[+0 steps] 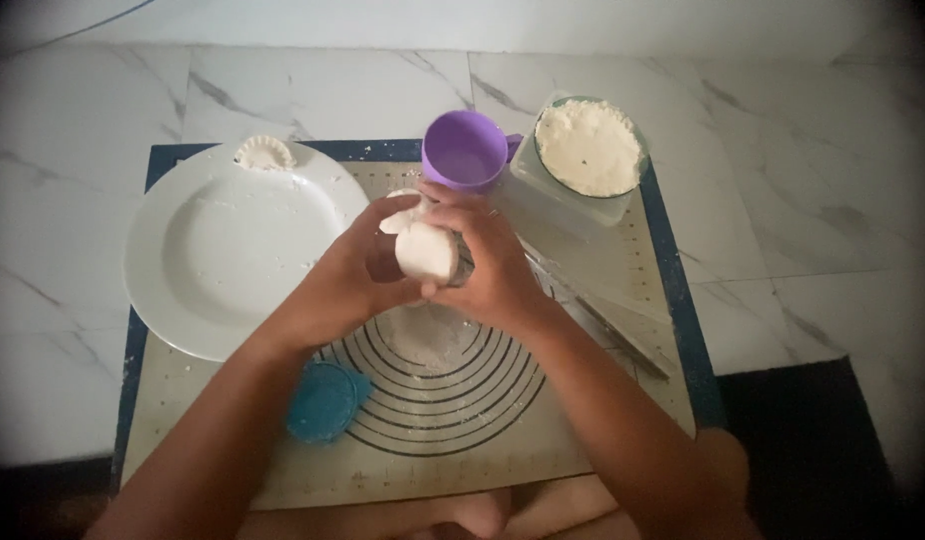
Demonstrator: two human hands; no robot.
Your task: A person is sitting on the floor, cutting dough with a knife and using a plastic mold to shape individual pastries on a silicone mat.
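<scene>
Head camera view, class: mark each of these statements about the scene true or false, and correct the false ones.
1. Both hands hold a round white piece of dough. True.
2. The large white round plate is piled with dumplings. False: only one folded dumpling lies at its far rim.
3. The purple plastic cup stands beyond the hands. True.
4. The blue round lid lies inside the plate. False: it lies on the baking mat.
5. The bowl of white flour is left of the cup. False: right.

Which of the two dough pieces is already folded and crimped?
The small half-moon dumpling on the white plate's far rim; the dough round between both hands is still flat.
</scene>
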